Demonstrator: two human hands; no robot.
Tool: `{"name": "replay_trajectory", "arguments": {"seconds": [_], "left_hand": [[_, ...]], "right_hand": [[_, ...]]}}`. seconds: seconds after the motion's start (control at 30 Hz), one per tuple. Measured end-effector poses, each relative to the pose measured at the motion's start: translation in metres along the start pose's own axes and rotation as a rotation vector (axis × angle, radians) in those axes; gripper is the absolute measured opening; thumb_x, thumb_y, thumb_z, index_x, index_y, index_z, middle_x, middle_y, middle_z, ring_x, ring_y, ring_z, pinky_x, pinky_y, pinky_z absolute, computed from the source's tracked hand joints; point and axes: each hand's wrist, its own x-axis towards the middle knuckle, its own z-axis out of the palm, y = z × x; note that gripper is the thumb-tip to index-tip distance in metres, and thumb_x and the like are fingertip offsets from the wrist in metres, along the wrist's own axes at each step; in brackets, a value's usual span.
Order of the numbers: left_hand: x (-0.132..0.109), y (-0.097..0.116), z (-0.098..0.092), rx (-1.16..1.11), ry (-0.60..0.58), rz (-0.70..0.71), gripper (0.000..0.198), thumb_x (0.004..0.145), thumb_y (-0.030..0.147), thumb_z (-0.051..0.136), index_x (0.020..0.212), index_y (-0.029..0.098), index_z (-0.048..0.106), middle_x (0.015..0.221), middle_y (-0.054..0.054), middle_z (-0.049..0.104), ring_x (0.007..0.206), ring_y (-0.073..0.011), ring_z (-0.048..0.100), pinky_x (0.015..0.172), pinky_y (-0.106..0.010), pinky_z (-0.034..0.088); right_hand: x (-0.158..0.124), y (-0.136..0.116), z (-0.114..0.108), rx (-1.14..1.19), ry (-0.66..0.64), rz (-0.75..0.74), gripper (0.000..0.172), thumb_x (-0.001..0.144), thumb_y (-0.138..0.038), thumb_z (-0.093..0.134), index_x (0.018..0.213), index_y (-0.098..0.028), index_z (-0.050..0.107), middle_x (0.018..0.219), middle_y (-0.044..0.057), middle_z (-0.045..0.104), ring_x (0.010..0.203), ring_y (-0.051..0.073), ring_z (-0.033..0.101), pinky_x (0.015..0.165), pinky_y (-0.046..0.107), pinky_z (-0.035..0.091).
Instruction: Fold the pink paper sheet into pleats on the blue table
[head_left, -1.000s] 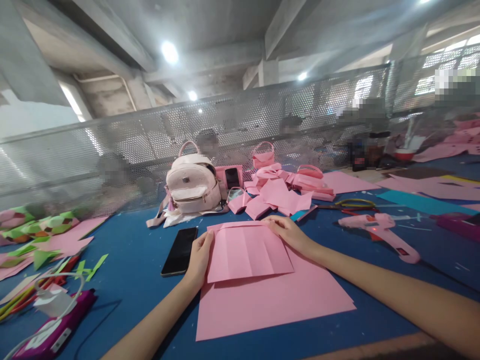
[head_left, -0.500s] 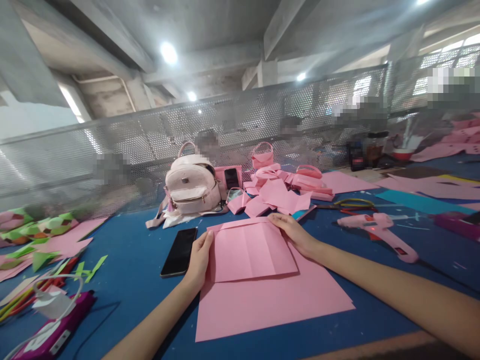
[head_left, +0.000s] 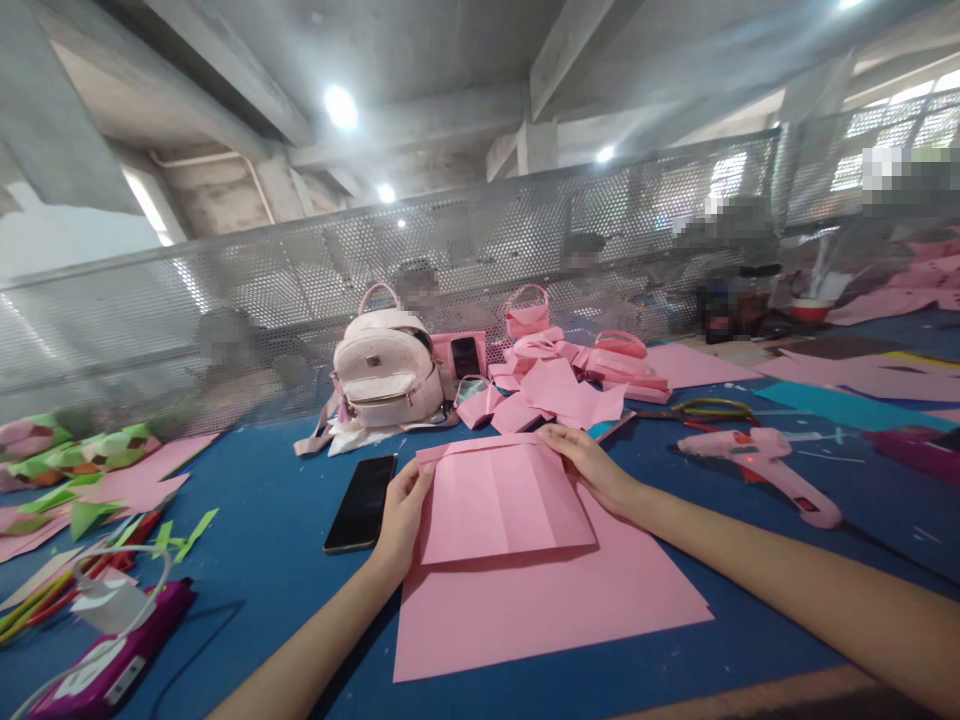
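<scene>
Paper, pink w/ creases, is over another pink sheet on blue counter — L hand pinches its left edge, R hand grips its top right corner. Phone lies just beside L hand; glue gun lies apart, to the right of R hand.

Bare-handed and bare-armed: a person's left hand and right hand show slim fingers and narrow wrists — uncovered skin throughout the visible stretch. The left forearm, slender and smooth in outline, widens gradually toward the lower edge of the view. The right forearm — likewise bare — broadens toward the right edge, its underside in shade. Fingernails are too small to make out.
</scene>
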Motion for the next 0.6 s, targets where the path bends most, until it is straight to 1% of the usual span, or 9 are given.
{"name": "replay_trajectory", "arguments": {"seconds": [0.1, 0.17, 0.27, 0.33, 0.4, 0.5, 0.6], "left_hand": [[0.0001, 0.0014, 0.0004, 0.009, -0.068, -0.023, 0.041, 0.086, 0.045, 0.063, 0.119, 0.022, 0.06, 0.09, -0.002, 0.069, 0.072, -0.0165, 0.061, 0.065, -0.025, 0.047], [0.0003, 0.0012, 0.0013, 0.028, -0.106, -0.036, 0.046, 0.085, 0.043, 0.064, 0.125, 0.023, 0.056, 0.088, -0.002, 0.069, 0.067, -0.0163, 0.061, 0.062, -0.025, 0.047], [0.0014, 0.0002, 0.0029, 0.083, -0.13, -0.024, 0.042, 0.081, 0.038, 0.066, 0.119, 0.02, 0.062, 0.085, -0.002, 0.07, 0.067, -0.0165, 0.061, 0.062, -0.025, 0.047], [0.0026, -0.0001, 0.0036, 0.128, -0.12, -0.002, 0.035, 0.078, 0.033, 0.066, 0.11, 0.019, 0.068, 0.088, -0.003, 0.071, 0.069, -0.0166, 0.061, 0.063, -0.025, 0.046], [0.0043, 0.0, 0.0033, 0.173, -0.094, 0.031, 0.029, 0.076, 0.027, 0.065, 0.103, 0.019, 0.071, 0.096, -0.004, 0.072, 0.078, -0.0181, 0.062, 0.07, -0.026, 0.046], [0.007, 0.0002, 0.0014, 0.219, -0.049, 0.081, 0.025, 0.073, 0.02, 0.064, 0.096, 0.02, 0.074, 0.105, -0.005, 0.072, 0.1, -0.0218, 0.062, 0.089, -0.028, 0.043], [0.009, -0.0013, -0.0012, 0.234, -0.022, 0.099, 0.025, 0.074, 0.02, 0.063, 0.097, 0.02, 0.074, 0.108, -0.005, 0.072, 0.108, -0.0234, 0.06, 0.096, -0.03, 0.041]], "right_hand": [[-0.0003, -0.0016, -0.0006, -0.078, -0.027, -0.034, 0.027, 0.078, -0.043, 0.066, 0.093, -0.021, 0.065, 0.083, 0.001, 0.066, 0.078, 0.021, 0.061, 0.07, 0.032, 0.046], [-0.0002, -0.003, -0.0007, -0.131, -0.028, -0.077, 0.028, 0.077, -0.034, 0.064, 0.103, -0.023, 0.064, 0.093, 0.001, 0.066, 0.088, 0.023, 0.061, 0.077, 0.034, 0.047], [0.0004, -0.0042, -0.0003, -0.196, -0.021, -0.16, 0.032, 0.073, -0.023, 0.06, 0.105, -0.024, 0.064, 0.111, 0.002, 0.064, 0.108, 0.026, 0.056, 0.096, 0.038, 0.041], [0.0008, -0.0039, 0.0002, -0.227, -0.024, -0.195, 0.029, 0.073, -0.022, 0.059, 0.102, -0.024, 0.064, 0.115, 0.003, 0.063, 0.115, 0.026, 0.053, 0.103, 0.039, 0.037], [0.001, -0.0027, 0.0005, -0.25, -0.033, -0.206, 0.026, 0.074, -0.023, 0.058, 0.099, -0.023, 0.064, 0.108, 0.003, 0.064, 0.112, 0.026, 0.055, 0.103, 0.04, 0.037], [0.0017, 0.0001, 0.0007, -0.266, -0.045, -0.204, 0.024, 0.076, -0.025, 0.056, 0.098, -0.022, 0.064, 0.098, 0.003, 0.065, 0.102, 0.026, 0.06, 0.097, 0.04, 0.043], [0.0029, 0.0021, 0.0007, -0.272, -0.053, -0.212, 0.025, 0.075, -0.027, 0.056, 0.099, -0.022, 0.063, 0.101, 0.004, 0.066, 0.1, 0.025, 0.061, 0.093, 0.039, 0.045]]}}
